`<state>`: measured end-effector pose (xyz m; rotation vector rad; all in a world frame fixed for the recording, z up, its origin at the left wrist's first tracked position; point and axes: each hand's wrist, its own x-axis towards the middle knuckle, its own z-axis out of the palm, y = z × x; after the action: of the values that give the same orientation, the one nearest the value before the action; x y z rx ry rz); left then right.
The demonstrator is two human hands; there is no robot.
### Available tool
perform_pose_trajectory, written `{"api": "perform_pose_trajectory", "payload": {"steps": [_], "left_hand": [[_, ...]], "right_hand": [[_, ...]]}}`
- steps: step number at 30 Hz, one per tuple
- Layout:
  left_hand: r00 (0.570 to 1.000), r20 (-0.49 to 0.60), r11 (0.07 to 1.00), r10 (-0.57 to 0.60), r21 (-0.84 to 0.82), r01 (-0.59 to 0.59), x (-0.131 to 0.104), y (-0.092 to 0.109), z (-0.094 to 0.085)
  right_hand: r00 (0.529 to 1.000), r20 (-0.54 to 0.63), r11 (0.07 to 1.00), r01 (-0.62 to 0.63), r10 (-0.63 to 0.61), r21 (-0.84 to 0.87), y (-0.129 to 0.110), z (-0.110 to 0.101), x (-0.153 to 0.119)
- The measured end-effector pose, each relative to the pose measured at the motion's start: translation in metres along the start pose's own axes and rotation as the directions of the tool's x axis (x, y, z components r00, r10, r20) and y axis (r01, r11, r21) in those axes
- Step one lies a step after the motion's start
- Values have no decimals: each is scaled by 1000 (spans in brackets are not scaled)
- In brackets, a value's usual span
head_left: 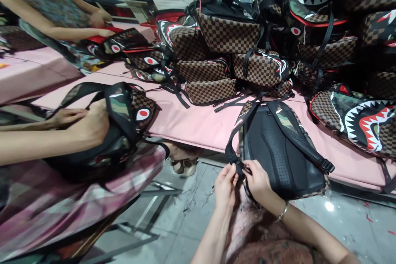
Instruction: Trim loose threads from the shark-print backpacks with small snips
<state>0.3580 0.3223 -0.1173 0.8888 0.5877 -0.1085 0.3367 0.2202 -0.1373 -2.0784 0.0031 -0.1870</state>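
Here the black mesh-backed backpack with camouflage straps [284,148] lies back-up on the pink counter [198,126], its bottom corner overhanging at six o'clock; the left hand [225,183] and right hand [258,181] pinch its black strap end [239,167], fingers narrow; better to hold the webbing taut, I judge; checkered bags [229,35] pile at twelve o'clock.

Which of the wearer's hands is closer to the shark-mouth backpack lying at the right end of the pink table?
Right. The right hand is on the near backpack's lower edge, nearer the shark-mouth backpack; the left hand is farther left.
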Motion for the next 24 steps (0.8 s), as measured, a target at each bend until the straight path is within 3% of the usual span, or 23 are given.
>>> {"api": "perform_pose_trajectory", "payload": {"steps": [4,7,12,17,20,24], "left_hand": [[998,-55,998,33,-59,-37,13,-8,1],[999,-47,996,-24,-81,20,22,-11,1],[995,48,995,-84,-48,86,21,-10,1],[995,61,996,81,25,-82,11,3,1],[988,67,986,142,82,-148,10,3,-2],[979,71,964,190,174,-200,13,-3,-8]], "right_hand": [[994,-108,999,26,-21,46,4,16,-15],[991,-135,990,7,12,142,6,19,-16],[984,-45,950,-154,172,272,15,9,5],[990,53,908,-140,130,394,22,9,18],[993,75,825,-114,87,553,17,10,19],[980,132,736,-201,152,646,9,9,20]]}}
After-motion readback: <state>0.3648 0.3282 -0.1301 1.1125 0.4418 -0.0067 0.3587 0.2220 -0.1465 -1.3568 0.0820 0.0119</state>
